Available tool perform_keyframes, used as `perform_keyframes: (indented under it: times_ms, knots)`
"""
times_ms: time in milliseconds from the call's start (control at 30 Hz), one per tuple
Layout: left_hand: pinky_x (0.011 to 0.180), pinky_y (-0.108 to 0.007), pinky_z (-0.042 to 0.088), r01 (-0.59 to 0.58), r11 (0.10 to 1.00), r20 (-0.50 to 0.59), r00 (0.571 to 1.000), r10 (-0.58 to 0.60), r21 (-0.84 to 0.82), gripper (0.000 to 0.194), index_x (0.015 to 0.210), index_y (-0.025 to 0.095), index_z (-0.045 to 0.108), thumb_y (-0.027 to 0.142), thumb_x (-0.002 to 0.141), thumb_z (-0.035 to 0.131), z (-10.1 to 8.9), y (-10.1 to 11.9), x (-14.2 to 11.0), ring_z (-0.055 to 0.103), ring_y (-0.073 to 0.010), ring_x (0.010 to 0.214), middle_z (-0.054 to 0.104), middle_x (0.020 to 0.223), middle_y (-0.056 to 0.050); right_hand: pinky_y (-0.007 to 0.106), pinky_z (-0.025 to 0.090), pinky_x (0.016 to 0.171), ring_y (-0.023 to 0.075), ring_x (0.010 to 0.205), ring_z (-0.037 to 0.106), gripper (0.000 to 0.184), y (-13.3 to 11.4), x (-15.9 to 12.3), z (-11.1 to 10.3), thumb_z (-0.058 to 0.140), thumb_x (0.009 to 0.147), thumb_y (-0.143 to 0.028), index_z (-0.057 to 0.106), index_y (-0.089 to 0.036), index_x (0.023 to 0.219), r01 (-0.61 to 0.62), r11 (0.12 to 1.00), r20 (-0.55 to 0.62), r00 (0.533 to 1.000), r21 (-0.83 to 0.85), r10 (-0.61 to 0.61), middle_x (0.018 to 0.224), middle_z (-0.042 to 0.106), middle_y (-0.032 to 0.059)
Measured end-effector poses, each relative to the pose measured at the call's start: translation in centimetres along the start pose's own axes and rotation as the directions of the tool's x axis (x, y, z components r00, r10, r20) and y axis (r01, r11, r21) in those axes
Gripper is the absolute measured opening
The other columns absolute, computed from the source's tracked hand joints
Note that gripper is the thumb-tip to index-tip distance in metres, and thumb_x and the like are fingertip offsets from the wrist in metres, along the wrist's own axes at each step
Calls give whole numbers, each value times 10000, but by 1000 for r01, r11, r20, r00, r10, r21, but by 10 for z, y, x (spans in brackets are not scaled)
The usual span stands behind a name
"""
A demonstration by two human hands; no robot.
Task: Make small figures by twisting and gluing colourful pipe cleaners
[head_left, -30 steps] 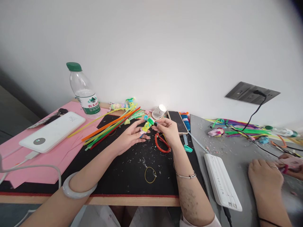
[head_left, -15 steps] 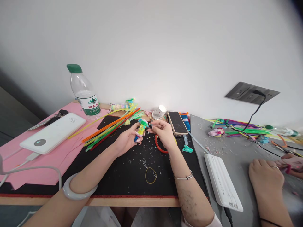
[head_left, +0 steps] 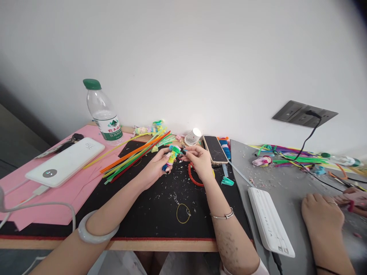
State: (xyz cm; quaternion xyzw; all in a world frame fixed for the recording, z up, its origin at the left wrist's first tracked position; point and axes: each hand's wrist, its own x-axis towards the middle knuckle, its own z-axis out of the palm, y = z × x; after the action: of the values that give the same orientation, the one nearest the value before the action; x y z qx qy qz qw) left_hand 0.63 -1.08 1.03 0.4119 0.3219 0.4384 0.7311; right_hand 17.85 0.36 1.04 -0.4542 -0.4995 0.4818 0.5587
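A small pipe-cleaner figure [head_left: 173, 154], yellow with green and light blue at the top and dark blue at the bottom, is held upright above the black mat. My left hand [head_left: 155, 166] is closed around its lower part, thumb in front. With thumb and index finger together, my right hand [head_left: 200, 160] pinches at the figure's upper right side, where a light blue end reaches the fingertips. Just under my right wrist lies a red fuzzy loop [head_left: 192, 177], partly hidden. Left of the figure is a bundle of loose pipe cleaners [head_left: 137, 152] in orange, green, yellow and red.
A paper cup [head_left: 192, 137] and a phone [head_left: 217, 149] lie along the wall. At left, a water bottle [head_left: 104, 114] and power bank [head_left: 65, 162] rest on pink paper. A rubber band [head_left: 177, 217] lies in front. Another person's hand [head_left: 322, 212] is at right, beyond another power bank [head_left: 269, 219].
The figure has moved slightly left and been turned more upright, its dark blue end now showing. My left fingers have closed further around it, and my right hand has shifted left.
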Motion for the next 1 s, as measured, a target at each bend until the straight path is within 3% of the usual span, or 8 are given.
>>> perform_keyframes:
  times_ms: [200,333,567,1000]
  knots:
    - [560,-195,385,-31,998,-45,999,29,-49,175,1050,222,518,310,899,504,-2,-2,2,426,-55,546,463,752,31,270,553,576,150,580,659,187,1,0,4,727,663,-319,638,-198,776,47,998,-39,998,-52,-49,652,669,-3]
    - [556,-213,393,-12,996,-7,1000,11,-88,241,1039,221,502,420,916,441,-2,0,2,416,-63,538,512,801,10,296,554,598,164,581,663,176,5,1,4,722,666,-306,635,-199,776,42,998,-65,997,-41,-45,631,667,-2]
    - [548,-215,342,-8,997,36,999,5,80,238,1070,196,462,316,879,538,3,0,-1,384,-55,545,530,880,-10,266,552,617,149,595,671,176,7,0,6,701,681,-278,634,-166,799,29,1000,-49,998,-4,-29,638,675,1]
    - [559,-241,315,-47,986,130,991,26,163,291,1094,202,386,308,871,541,3,-4,-1,390,-71,550,559,903,-31,261,550,636,147,610,680,162,8,-1,10,691,683,-252,635,-160,805,19,999,-40,999,46,-17,657,688,7]
